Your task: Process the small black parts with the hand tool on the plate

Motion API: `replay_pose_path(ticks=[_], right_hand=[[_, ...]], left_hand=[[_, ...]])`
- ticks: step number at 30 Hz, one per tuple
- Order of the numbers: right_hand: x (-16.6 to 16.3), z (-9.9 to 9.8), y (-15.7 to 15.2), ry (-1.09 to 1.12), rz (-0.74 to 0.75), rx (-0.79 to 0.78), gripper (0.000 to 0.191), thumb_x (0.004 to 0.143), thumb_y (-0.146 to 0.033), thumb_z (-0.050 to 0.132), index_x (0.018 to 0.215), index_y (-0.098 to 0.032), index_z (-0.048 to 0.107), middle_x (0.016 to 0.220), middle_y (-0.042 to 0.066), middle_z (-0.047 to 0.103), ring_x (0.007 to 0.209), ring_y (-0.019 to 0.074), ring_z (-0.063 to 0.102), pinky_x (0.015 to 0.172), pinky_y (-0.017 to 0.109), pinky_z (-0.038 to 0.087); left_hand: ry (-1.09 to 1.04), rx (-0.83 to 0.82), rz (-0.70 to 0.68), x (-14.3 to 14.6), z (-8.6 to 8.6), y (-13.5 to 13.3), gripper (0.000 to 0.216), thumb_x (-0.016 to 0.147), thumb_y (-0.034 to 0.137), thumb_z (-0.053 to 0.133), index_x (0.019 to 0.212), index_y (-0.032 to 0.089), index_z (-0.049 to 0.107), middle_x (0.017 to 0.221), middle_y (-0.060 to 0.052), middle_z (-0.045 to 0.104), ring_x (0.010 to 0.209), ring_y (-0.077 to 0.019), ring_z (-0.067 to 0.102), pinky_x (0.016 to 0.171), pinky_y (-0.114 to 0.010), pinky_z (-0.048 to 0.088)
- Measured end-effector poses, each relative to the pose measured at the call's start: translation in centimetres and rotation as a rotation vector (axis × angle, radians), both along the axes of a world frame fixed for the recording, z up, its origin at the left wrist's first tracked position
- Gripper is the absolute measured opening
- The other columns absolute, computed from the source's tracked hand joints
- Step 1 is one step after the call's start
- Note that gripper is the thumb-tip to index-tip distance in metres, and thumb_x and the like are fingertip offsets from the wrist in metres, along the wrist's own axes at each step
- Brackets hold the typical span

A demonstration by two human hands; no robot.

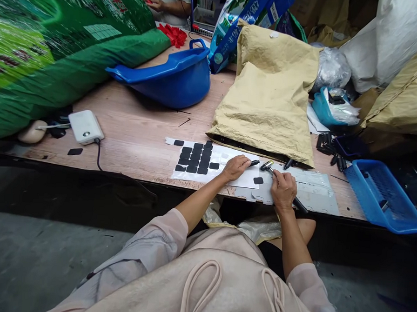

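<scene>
My left hand (pixel 236 168) is closed on a small black cylindrical piece (pixel 254 163), held just above a white sheet (pixel 228 179). Rows of black rounded-square stickers (pixel 193 162) cover the left part of that sheet. In my right hand (pixel 283 188) is a hammer with a metal head (pixel 266 166) and a black handle (pixel 300 205). The hammer head is close to the black piece, over the grey board (pixel 318 192). A loose black sticker (pixel 258 180) lies between my hands. Another black piece (pixel 288 164) rests by the mouth of the tan sack (pixel 267 94).
A blue basin (pixel 177 80) stands behind the sheet. At the right edge sits a blue basket (pixel 386 198), near several small black parts (pixel 339 162). A white device (pixel 86 127) with a cable lies left. Beyond the green sack (pixel 77 51) shows another person's hand (pixel 155 4).
</scene>
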State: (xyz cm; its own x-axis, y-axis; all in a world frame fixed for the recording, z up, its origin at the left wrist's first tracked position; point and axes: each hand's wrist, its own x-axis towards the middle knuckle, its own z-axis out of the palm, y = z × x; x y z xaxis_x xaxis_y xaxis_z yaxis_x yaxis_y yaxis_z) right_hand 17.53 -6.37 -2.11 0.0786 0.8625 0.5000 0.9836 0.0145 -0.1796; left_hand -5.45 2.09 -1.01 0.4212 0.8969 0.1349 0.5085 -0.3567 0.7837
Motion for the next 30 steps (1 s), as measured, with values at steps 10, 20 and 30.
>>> replay_pose_path(ticks=[10, 20, 30], right_hand=[[-0.2, 0.0, 0.0, 0.009, -0.021, -0.026, 0.030, 0.099, -0.028, 0.053, 0.118, -0.025, 0.075, 0.095, 0.008, 0.062, 0.089, 0.0230, 0.046, 0.079, 0.036, 0.034], [-0.2, 0.0, 0.1, 0.018, -0.016, 0.004, 0.030, 0.095, -0.026, 0.056, 0.118, -0.025, 0.076, 0.098, 0.008, 0.064, 0.090, 0.0236, 0.049, 0.081, 0.037, 0.036], [-3.2, 2.1, 1.3, 0.270, 0.083, -0.064, 0.034, 0.099, -0.032, 0.051, 0.117, -0.023, 0.078, 0.101, 0.010, 0.075, 0.095, 0.0241, 0.061, 0.090, 0.037, 0.045]], left_hand=[[0.017, -0.004, -0.011, -0.1, -0.2, 0.0, 0.031, 0.104, 0.032, 0.044, 0.092, 0.020, 0.070, 0.092, -0.004, 0.065, 0.091, -0.0199, 0.059, 0.084, -0.032, 0.046], [-0.014, 0.031, -0.049, -0.4, -0.8, 0.3, 0.029, 0.103, 0.033, 0.047, 0.097, 0.021, 0.073, 0.097, -0.005, 0.068, 0.097, -0.0208, 0.061, 0.089, -0.034, 0.048], [-0.017, 0.074, -0.158, -0.6, -1.1, 0.6, 0.026, 0.101, 0.033, 0.053, 0.107, 0.021, 0.076, 0.101, -0.005, 0.069, 0.099, -0.0214, 0.063, 0.095, -0.036, 0.049]])
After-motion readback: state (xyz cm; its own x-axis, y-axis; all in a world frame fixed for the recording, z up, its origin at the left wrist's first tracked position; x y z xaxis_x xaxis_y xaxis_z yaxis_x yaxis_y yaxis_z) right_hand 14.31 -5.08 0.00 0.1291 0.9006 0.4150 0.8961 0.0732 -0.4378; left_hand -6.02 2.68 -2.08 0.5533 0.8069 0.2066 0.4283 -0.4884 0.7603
